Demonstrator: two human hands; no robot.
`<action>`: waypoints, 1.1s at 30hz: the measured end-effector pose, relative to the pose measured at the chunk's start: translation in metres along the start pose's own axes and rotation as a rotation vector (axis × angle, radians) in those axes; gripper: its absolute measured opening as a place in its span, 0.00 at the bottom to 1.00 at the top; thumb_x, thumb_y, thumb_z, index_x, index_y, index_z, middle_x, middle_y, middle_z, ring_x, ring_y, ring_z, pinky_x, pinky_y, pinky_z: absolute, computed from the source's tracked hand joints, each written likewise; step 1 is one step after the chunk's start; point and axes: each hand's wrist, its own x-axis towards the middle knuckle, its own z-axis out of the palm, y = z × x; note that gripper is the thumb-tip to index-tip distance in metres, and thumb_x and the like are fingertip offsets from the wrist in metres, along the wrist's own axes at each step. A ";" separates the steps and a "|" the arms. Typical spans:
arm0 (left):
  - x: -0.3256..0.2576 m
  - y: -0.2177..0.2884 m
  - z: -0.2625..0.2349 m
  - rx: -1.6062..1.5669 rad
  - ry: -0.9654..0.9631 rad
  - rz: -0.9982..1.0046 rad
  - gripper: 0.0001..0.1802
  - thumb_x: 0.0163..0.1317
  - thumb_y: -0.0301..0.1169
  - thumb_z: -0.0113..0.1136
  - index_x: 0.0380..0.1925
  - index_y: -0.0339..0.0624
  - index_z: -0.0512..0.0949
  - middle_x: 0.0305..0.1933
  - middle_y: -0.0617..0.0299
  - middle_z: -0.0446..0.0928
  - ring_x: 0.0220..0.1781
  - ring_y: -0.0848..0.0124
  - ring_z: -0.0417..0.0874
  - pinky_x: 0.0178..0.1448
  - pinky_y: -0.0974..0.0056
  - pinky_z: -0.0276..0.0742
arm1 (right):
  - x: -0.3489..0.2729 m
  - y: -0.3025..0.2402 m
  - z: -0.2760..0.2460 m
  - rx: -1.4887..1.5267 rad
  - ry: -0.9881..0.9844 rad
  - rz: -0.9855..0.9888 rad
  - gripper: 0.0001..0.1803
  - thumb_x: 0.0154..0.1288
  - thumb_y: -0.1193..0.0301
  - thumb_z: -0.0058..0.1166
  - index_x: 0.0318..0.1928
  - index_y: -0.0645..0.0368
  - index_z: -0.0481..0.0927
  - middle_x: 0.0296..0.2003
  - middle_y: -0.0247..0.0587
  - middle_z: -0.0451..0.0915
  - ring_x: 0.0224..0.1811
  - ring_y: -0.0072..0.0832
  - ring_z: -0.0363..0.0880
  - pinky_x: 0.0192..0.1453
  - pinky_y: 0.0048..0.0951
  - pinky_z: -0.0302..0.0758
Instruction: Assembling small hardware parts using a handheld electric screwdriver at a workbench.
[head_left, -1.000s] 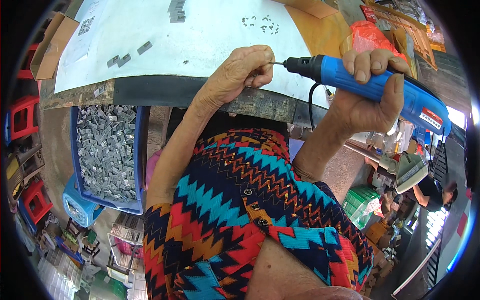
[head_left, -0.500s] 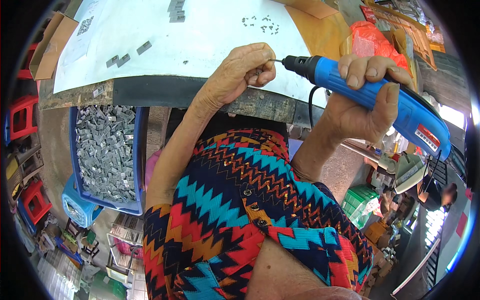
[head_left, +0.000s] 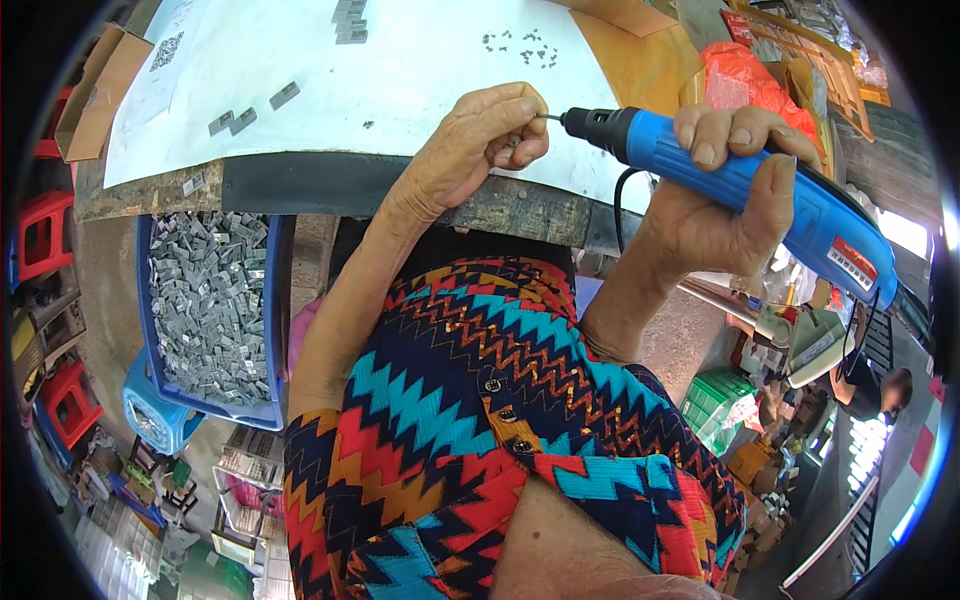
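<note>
Right hand (head_left: 735,190) is wrapped tight round a blue electric screwdriver (head_left: 740,190), fingers (head_left: 708,135) curled over the top of the barrel, thumb on the far side. Tool lies roughly level, black nose pointing left, its thin bit (head_left: 550,117) touching the left hand (head_left: 480,140). Left hand's fingers are pinched together on a tiny metal part (head_left: 515,140), too small to tell what exactly, right at the bit tip, just above the counter's front edge (head_left: 300,185). Black cord (head_left: 620,200) drops from the tool in front of that edge. Counter is covered w/ a white sheet (head_left: 400,80); a few small grey pieces (head_left: 250,110) sit on it to the left, a scatter of tiny screws (head_left: 520,45) near the top. Below the counter on the left, a blue crate (head_left: 275,300) full of grey metal bits. Orange plastic bag (head_left: 740,75) behind the right hand.
</note>
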 end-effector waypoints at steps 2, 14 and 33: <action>0.003 0.000 0.001 0.009 -0.003 -0.015 0.15 0.62 0.39 0.46 0.23 0.40 0.69 0.16 0.68 0.64 0.16 0.84 0.55 0.19 0.77 0.50 | 0.001 -0.003 -0.002 0.025 0.030 0.011 0.15 0.60 0.78 0.43 0.49 0.57 0.67 0.32 0.46 0.71 0.25 0.32 0.72 0.33 0.36 0.69; 0.003 0.000 0.001 0.040 -0.007 -0.035 0.16 0.61 0.40 0.46 0.23 0.39 0.71 0.14 0.67 0.64 0.15 0.83 0.55 0.18 0.77 0.50 | 0.001 -0.007 -0.006 0.020 -0.028 0.007 0.14 0.61 0.77 0.42 0.49 0.56 0.67 0.33 0.45 0.70 0.26 0.32 0.72 0.34 0.37 0.69; 0.004 0.001 0.000 -0.115 -0.051 -0.074 0.09 0.64 0.34 0.44 0.35 0.39 0.69 0.20 0.57 0.73 0.17 0.78 0.66 0.20 0.76 0.58 | 0.001 -0.005 -0.007 0.008 0.029 -0.023 0.14 0.59 0.77 0.44 0.48 0.59 0.67 0.31 0.47 0.70 0.25 0.33 0.72 0.33 0.37 0.70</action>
